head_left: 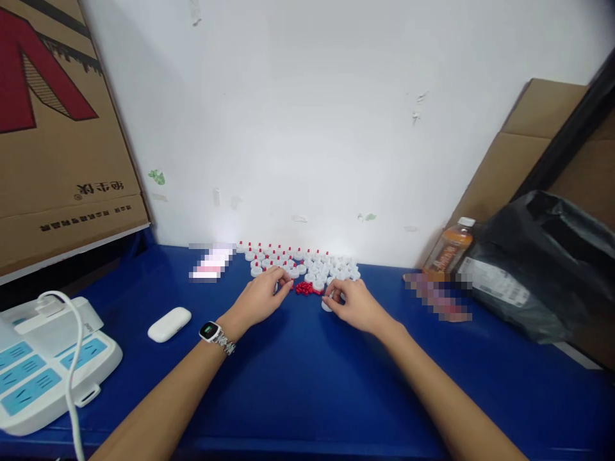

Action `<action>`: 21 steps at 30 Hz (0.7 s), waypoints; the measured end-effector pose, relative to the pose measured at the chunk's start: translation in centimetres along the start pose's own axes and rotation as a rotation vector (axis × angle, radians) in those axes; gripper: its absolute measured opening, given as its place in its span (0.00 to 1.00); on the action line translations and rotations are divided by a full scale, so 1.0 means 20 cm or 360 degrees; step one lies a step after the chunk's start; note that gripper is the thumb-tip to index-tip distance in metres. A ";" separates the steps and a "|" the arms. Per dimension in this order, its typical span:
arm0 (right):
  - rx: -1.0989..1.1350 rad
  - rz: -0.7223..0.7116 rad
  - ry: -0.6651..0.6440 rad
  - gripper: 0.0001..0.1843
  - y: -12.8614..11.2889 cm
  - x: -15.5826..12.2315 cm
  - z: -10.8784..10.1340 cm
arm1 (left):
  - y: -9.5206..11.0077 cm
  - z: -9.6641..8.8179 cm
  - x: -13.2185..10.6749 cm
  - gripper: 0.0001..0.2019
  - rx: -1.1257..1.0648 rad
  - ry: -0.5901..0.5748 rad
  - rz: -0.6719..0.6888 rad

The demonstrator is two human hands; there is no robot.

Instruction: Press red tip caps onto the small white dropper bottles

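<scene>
Round white caps stand in a cluster against the wall; the left ones carry small red tips (256, 262), while the right ones (339, 264) are plain white. In front of them lies a small pile of loose red tips (303, 288). My left hand (263, 294) is over the near left edge of the cluster, its fingers curled, with a bit of red at the fingertips; its grip is mostly hidden. Right of the pile, my right hand (353, 302) has thumb and fingers closed on a white cap (326, 305) low over the blue table (298, 384).
A white power strip (52, 378) with a cable and a white oval case (170, 324) lie on the left. At the right are a drink bottle (448, 251) and a black plastic bag (533, 269). A large cardboard box (72, 153) leans in at the left.
</scene>
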State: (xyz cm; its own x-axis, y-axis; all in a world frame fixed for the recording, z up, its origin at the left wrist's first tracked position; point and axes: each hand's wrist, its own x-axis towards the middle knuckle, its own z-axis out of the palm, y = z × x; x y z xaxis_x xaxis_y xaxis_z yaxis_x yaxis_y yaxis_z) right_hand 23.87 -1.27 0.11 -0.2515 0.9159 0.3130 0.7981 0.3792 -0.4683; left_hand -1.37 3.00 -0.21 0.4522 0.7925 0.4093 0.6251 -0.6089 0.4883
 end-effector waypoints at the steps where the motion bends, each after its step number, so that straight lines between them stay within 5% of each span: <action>1: 0.0017 -0.0017 -0.0011 0.05 -0.01 -0.01 0.00 | 0.01 0.01 0.00 0.13 -0.0014 -0.0020 0.0021; 9: 0.0783 -0.0006 0.0125 0.08 -0.14 0.02 0.11 | 0.12 0.08 -0.04 0.15 -0.0069 -0.0168 0.0359; 13: 0.0901 0.0001 0.0215 0.10 -0.15 0.05 0.14 | 0.12 0.09 -0.04 0.14 -0.0023 -0.0249 0.0334; 16: 0.0535 0.0001 0.0283 0.09 -0.11 0.06 0.13 | 0.09 0.08 -0.03 0.17 0.0015 -0.0242 0.0259; 21: -0.0417 -0.0212 0.0116 0.06 -0.06 0.09 0.14 | 0.07 0.06 -0.03 0.15 0.0190 -0.0250 0.0261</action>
State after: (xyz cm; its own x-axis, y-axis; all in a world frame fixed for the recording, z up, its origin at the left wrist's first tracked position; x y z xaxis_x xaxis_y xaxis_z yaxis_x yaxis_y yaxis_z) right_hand 20.94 0.30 -1.11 -0.3312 0.8449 0.4202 0.8771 0.4398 -0.1931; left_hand 0.06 1.66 -0.71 0.6414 0.6847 0.3461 0.6018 -0.7288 0.3267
